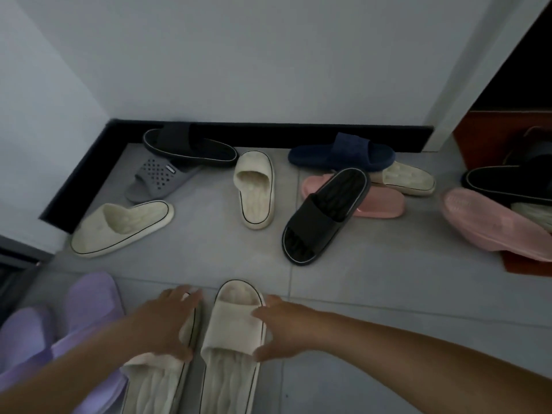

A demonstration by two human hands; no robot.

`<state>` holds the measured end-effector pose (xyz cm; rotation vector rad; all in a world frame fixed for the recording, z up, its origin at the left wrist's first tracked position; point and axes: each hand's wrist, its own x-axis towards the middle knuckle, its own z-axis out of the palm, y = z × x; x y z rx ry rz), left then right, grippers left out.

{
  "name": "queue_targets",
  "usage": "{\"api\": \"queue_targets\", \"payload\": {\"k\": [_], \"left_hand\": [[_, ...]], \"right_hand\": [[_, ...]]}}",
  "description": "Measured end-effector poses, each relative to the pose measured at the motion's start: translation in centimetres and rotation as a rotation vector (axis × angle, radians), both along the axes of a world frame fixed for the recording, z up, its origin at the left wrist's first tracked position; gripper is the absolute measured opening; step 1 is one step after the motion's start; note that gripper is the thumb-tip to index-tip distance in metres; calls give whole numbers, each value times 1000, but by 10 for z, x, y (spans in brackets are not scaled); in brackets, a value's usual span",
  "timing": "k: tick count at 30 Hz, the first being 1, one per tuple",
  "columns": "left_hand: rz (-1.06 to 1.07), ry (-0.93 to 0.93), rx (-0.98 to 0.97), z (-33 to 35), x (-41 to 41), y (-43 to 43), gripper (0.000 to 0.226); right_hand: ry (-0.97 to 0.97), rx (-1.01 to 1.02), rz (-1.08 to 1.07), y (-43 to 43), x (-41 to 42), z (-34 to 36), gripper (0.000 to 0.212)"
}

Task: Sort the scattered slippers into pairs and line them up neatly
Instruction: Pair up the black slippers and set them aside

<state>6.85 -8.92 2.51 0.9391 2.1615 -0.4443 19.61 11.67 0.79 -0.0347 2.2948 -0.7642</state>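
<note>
Floor: grey tiled floor (209,261) in a corner, white wall and black skirting board (268,131) behind.
Pair under me: left cream foam slipper with dark edge piping (149,383) and its matching right cream foam slipper (230,324), side by side, toes away from me, long axes parallel, inner edges just about touching.
Left hand (167,321): open, fingers straight, lying flat over the left one's strap.
Right hand (280,327): open, fingers and thumb spread against the right one's outer edge, nothing gripped.
Done beside it: lilac foam slipper pair (89,300) just to my left, lined up.
Key relation: my guess is more cream comes next. Loose cream slipper by the corner (119,228) lies ahead-left, axis slanted, left hand nearer. Loose cream slipper mid-floor (257,189) lies ahead between both hands, axis pointing roughly at the wall, right hand nearer.
Reach: both well apart from my hands.
</note>
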Motion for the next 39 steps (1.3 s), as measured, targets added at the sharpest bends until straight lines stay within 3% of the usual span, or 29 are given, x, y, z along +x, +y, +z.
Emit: {"api": "queue_targets", "payload": {"k": [5, 11, 14, 17, 22, 25, 32, 36, 39], "left_hand": [[-95, -78, 241, -2, 20, 64, 77], [-245, -34, 321, 4, 3, 163, 67], [-216, 48, 460, 10, -13, 214, 62], [-377, 268, 569, 9, -19, 254, 60], [-414, 234, 418, -13, -16, 277, 49], [-383, 227, 474, -26, -10, 271, 38], [-88, 212, 659, -39, -11, 236, 43], [336, 103, 696, -29, -29, 215, 35], [718, -40, 779, -14, -45, 207, 40]], "right_hand": [[-115, 107, 2, 36, 21, -12, 61], [-79, 199, -210, 107, 29, -12, 59], [-9, 227, -357, 145, 29, -9, 55], [28, 298, -444, 178, 29, -5, 54], [199, 396, -666, 226, 11, 4, 48], [224, 344, -785, 238, 9, -4, 43], [183, 264, -710, 201, 15, -37, 45], [274, 176, -727, 179, -4, -32, 48], [344, 65, -862, 164, -14, -21, 48]]}}
